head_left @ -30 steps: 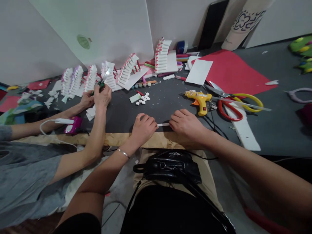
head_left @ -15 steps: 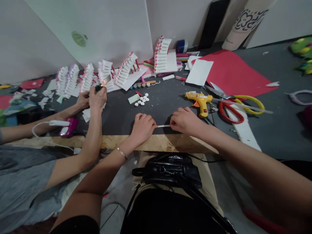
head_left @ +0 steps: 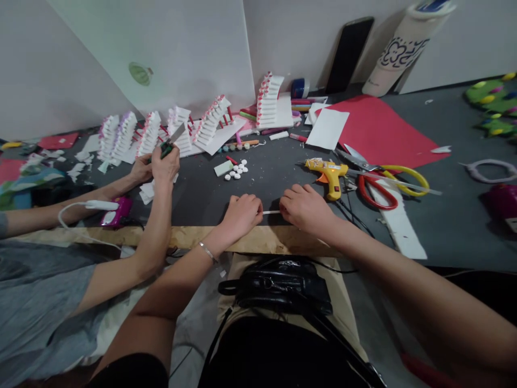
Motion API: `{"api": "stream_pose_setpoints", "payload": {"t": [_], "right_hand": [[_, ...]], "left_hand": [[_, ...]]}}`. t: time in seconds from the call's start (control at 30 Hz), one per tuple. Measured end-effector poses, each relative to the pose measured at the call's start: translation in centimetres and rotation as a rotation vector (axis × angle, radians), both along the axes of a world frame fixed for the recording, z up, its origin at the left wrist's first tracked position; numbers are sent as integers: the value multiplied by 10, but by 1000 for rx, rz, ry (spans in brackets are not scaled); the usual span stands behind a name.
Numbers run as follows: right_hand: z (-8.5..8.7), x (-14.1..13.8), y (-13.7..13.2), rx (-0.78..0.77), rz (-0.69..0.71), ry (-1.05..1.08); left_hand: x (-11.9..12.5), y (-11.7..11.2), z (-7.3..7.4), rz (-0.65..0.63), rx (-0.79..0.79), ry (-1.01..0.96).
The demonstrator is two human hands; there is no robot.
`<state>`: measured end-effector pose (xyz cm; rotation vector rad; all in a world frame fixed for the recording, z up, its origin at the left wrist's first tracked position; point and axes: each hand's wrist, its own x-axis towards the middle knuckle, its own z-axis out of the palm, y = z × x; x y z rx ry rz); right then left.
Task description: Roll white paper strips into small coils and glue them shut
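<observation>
A thin white stick point(head_left: 271, 212), perhaps rolled paper, lies level near the table's front edge. My left hand point(head_left: 241, 215) pinches its left end with curled fingers. At the other end my right hand point(head_left: 305, 207) has its fingers closed round it, so only the middle part shows. Beyond my hands are several small white pellets point(head_left: 237, 171) beside a pale green block point(head_left: 223, 168). A yellow glue gun point(head_left: 333, 175) rests just past my right hand, with scissors point(head_left: 393, 183) to its right.
On the left, a co-worker's hands point(head_left: 159, 161) hold a knife with a dark handle. Several white stair-like paper models point(head_left: 210, 124) stand along the wall. Red sheet point(head_left: 383, 126), phone point(head_left: 349, 54) and bottle point(head_left: 398, 54) are at the back right. A purple device point(head_left: 116, 212) with a cable sits left.
The camera view has shifted slightly. My hands have come a little closer together, leaving a shorter visible length of the stick. The co-worker's blade has tilted.
</observation>
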<state>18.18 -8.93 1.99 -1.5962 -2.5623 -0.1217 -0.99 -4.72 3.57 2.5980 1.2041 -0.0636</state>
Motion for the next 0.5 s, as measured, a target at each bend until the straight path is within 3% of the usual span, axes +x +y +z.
{"api": "stream_pose_setpoints", "payload": {"t": [0.2, 0.37, 0.5], "right_hand": [[-6, 2, -4, 44, 10, -4], [-3, 7, 0, 59, -18, 52], [0, 11, 7, 87, -55, 84]], "left_hand": [[4, -4, -5, -16, 6, -100], [11, 1, -4, 118, -114, -226], [18, 10, -2, 191, -99, -251]]}}
